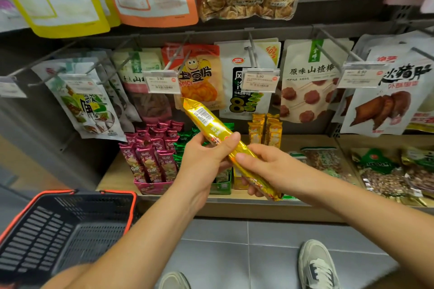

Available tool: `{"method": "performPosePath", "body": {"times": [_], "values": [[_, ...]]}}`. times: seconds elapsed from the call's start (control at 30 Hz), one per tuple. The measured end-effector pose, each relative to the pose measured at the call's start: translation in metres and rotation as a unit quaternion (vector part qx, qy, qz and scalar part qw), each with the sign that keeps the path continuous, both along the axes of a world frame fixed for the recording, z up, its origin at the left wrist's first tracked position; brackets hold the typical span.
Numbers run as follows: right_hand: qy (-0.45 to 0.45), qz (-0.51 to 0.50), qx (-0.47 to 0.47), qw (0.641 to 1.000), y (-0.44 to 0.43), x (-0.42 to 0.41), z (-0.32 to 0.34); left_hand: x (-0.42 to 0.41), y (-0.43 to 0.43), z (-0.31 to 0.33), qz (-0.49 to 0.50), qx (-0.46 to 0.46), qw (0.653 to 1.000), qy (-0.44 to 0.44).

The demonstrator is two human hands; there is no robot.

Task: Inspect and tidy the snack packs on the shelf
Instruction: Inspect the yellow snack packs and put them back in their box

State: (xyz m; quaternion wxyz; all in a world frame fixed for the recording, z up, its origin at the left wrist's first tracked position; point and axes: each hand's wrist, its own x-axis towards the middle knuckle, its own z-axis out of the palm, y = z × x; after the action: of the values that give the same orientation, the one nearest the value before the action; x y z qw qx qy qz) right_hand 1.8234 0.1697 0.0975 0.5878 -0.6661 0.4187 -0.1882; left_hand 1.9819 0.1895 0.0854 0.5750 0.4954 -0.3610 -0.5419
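Note:
A long gold snack pack (206,118) is held slantwise in front of the shelf, barcode side up. My left hand (206,159) grips its middle, thumb on top. My right hand (260,166) grips its lower end. Behind it on the wooden shelf (112,178) stand boxes of magenta packs (150,155), green packs (185,138) and gold packs (265,134). The lower part of the green box is hidden by my hands.
Hanging bags fill the peg hooks above, with price tags (162,82) in front. Flat nut bags (380,171) lie at the shelf's right. A black basket with an orange rim (65,230) hangs at lower left. My shoes (317,265) stand on grey floor tiles.

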Motion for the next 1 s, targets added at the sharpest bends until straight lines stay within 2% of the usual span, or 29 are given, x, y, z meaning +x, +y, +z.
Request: {"method": "performPosePath", "body": {"times": [0.07, 0.2, 0.43, 0.5, 0.57, 0.63, 0.67, 0.7, 0.73, 0.87, 0.9, 0.93, 1.0], "values": [[-0.010, 0.028, 0.026, 0.999, -0.002, -0.004, 0.002, 0.003, -0.001, 0.002, 0.020, -0.012, 1.000, 0.000], [-0.042, 0.059, 0.081, 0.994, -0.004, -0.015, 0.007, 0.016, -0.005, 0.006, 0.055, -0.036, 0.996, 0.062], [-0.018, 0.107, 0.044, 0.993, -0.007, -0.022, 0.009, 0.021, -0.011, -0.003, 0.035, 0.021, 0.989, 0.140], [0.046, 0.116, -0.062, 0.990, -0.003, -0.022, 0.010, 0.023, -0.012, -0.005, 0.032, 0.053, 0.990, 0.123], [0.149, 0.111, -0.226, 0.956, 0.002, -0.021, 0.011, 0.024, -0.013, -0.007, 0.021, 0.081, 0.994, 0.065], [0.271, 0.136, -0.374, 0.876, 0.006, -0.018, 0.013, 0.025, -0.012, -0.008, 0.009, 0.096, 0.995, 0.028], [0.319, 0.156, -0.423, 0.834, 0.008, -0.016, 0.015, 0.026, -0.012, -0.008, 0.009, 0.102, 0.994, 0.026], [0.340, 0.172, -0.451, 0.807, 0.011, -0.015, 0.016, 0.027, -0.013, -0.008, 0.014, 0.109, 0.994, 0.029], [0.329, 0.186, -0.479, 0.792, 0.014, -0.015, 0.017, 0.028, -0.013, -0.008, 0.021, 0.118, 0.992, 0.035], [0.155, 0.156, -0.615, 0.757, 0.017, -0.022, 0.011, 0.032, -0.014, -0.006, 0.029, 0.136, 0.988, 0.069], [0.140, 0.151, -0.613, 0.763, 0.016, -0.023, 0.008, 0.032, -0.013, -0.006, 0.029, 0.136, 0.987, 0.079], [0.122, 0.141, -0.590, 0.785, 0.015, -0.023, 0.005, 0.032, -0.013, -0.005, 0.029, 0.135, 0.986, 0.091], [0.057, 0.086, -0.472, 0.875, 0.015, -0.025, -0.002, 0.032, -0.012, -0.002, 0.035, 0.127, 0.984, 0.118]]}}
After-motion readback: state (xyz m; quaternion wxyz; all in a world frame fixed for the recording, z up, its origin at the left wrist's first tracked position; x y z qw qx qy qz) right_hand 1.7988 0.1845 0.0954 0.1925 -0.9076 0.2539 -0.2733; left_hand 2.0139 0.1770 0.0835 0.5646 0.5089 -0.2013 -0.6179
